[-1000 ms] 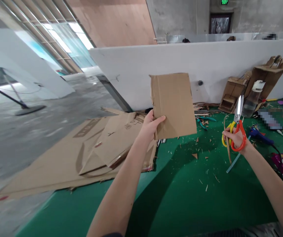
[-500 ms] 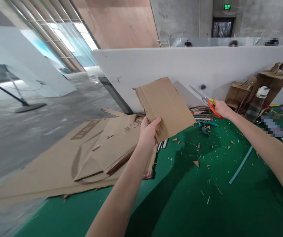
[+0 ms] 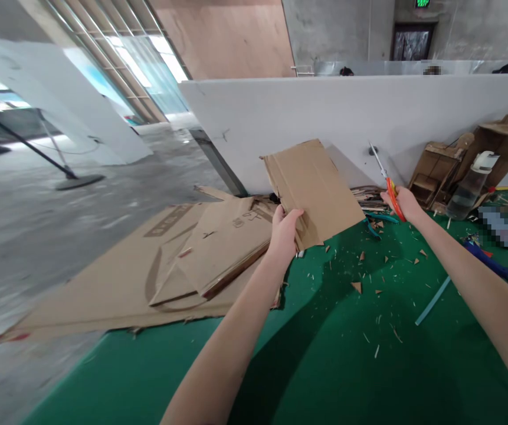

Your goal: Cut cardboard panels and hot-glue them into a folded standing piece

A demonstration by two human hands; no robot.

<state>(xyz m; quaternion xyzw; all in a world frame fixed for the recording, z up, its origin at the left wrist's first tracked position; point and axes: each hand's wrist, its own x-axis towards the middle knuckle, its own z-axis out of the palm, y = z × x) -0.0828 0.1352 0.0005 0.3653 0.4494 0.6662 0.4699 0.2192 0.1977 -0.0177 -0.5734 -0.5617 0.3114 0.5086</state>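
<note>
The person's left hand (image 3: pixel 285 231) grips a cardboard piece (image 3: pixel 313 195) by its lower left edge, tilted above the green table's (image 3: pixel 324 354) far edge. The right hand (image 3: pixel 406 203) grips scissors (image 3: pixel 394 198) by their handles, blades pointing up toward the white partition (image 3: pixel 275 112), apart from the cardboard piece.

Flattened cardboard (image 3: pixel 116 277) lies on the left of the table (image 3: pixel 324 354), overhanging its edge. Pliers (image 3: pixel 373 224) and scraps (image 3: pixel 357 287) lie right of it (a low partition (image 3: pixel 280 112) stands behind). Farther right, a bottle (image 3: pixel 470 186) stands before cardboard models (image 3: pixel 433 168), with a phone (image 3: pixel 501 227) beside it.
</note>
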